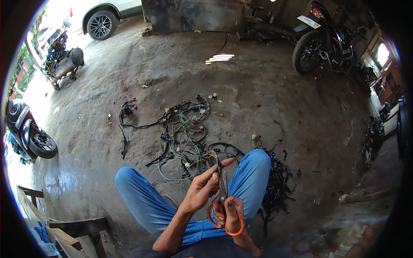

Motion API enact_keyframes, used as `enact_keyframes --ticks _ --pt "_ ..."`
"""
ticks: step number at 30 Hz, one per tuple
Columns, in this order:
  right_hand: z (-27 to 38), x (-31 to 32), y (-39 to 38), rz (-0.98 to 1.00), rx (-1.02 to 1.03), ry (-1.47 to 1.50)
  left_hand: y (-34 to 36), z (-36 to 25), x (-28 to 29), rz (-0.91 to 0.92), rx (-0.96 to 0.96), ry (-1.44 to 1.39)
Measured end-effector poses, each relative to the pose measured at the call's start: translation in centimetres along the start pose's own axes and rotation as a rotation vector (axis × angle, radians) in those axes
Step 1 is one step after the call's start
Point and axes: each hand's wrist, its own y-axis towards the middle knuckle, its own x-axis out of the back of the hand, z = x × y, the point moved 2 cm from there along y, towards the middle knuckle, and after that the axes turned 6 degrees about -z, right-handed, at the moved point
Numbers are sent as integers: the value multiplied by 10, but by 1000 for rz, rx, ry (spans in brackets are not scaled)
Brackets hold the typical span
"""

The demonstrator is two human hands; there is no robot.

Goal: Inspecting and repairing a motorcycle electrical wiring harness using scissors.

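Observation:
Between my knees, my left hand [200, 189] is closed on a black-wrapped end of a wiring harness [189, 124], its index finger stretched along it. Bare coloured wires stick out just past that finger. My right hand [232, 211] grips orange-handled scissors [223, 191], with fingers through the loops. The blades point away from me and stand slightly apart, right beside the wrapped section. The rest of the harness lies on the floor ahead, a tangle of green, black and pale wires with several connectors.
A heap of black tape scraps [277, 185] lies beside my right knee. A wooden bench [77, 228] stands at lower left. Motorcycles [318, 47] stand at the right and left sides; an air compressor [66, 64] and a car wheel [102, 25] are farther off.

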Motion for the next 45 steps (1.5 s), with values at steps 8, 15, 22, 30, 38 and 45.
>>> enact_keyframes --ticks 8,15,22,30,38,45 --pt "3 -1 -4 -4 -10 -7 -6 -6 4 53 -39 81" --pt "20 6 -12 74 -167 -20 -3 -24 26 213 -124 519" --pt "21 11 -18 57 -166 -86 6 -45 30 321 -271 759" --pt "25 17 -17 92 -197 -194 14 -42 44 406 -439 794" --pt "-4 4 -7 16 9 -269 -1 -10 26 192 19 204" --pt "1 7 3 56 127 -416 -1 -5 19 108 52 48"
